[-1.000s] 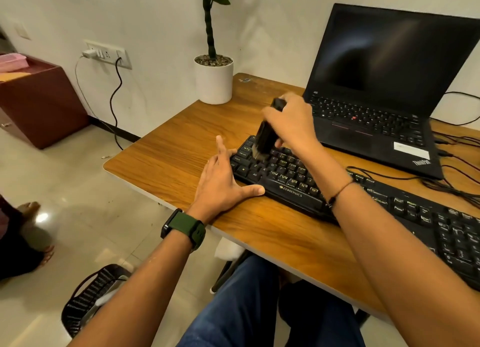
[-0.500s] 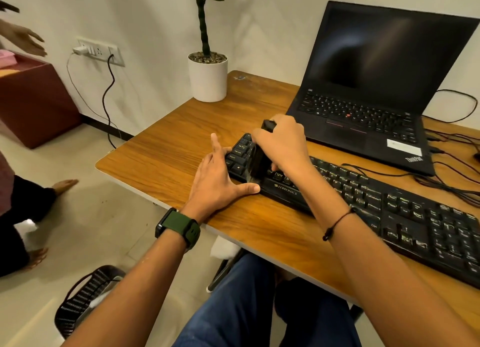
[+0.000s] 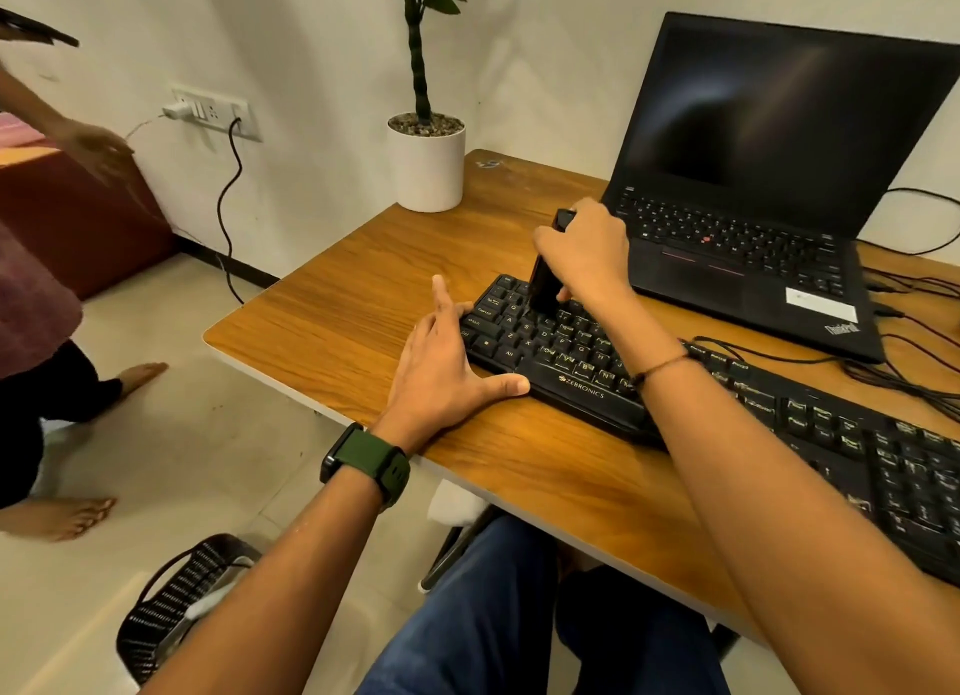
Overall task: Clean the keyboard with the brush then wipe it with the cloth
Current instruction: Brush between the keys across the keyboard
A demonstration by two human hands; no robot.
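A long black keyboard [image 3: 779,408] lies slantwise on the wooden table [image 3: 353,309]. My right hand [image 3: 587,252] grips a black brush [image 3: 544,286] that stands nearly upright, its lower end down on the keys near the keyboard's left end. My left hand [image 3: 447,361] lies flat on the table against the keyboard's left end, fingers straight, thumb along the front edge. No cloth is in view.
An open black laptop [image 3: 753,200] stands behind the keyboard, with cables [image 3: 909,377] trailing at the right. A white plant pot [image 3: 426,166] sits at the table's back left corner. Another person [image 3: 47,299] stands on the floor at left. A black basket [image 3: 176,606] sits by my knee.
My right hand has moved the brush from the keyboard's front left rows back toward the upper rows. The left hand stays put. The person at left has shifted.
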